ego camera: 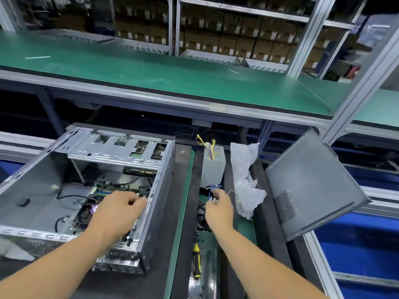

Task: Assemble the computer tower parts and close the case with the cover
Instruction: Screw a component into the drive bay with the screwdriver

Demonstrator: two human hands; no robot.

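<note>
An open metal computer case [38, 173] lies on its side at the left, with a motherboard [121, 187] on its floor and a drive cage [116, 147] across the top. My left hand [117, 209] reaches inside, fingers curled at the case's right wall over the motherboard; what they hold is hidden. To the right, my right hand [218, 209] pinches a small blue-wired cable [212, 188] just below a grey power supply [212, 167] with yellow wires. The dark side cover [311, 182] leans tilted at the far right.
A crumpled clear plastic bag [246, 180] lies between the power supply and the cover. A yellow-and-black screwdriver [196, 260] rests near the front, by a dark fan-like part [201, 216]. A green shelf [151, 70] runs overhead behind the bench.
</note>
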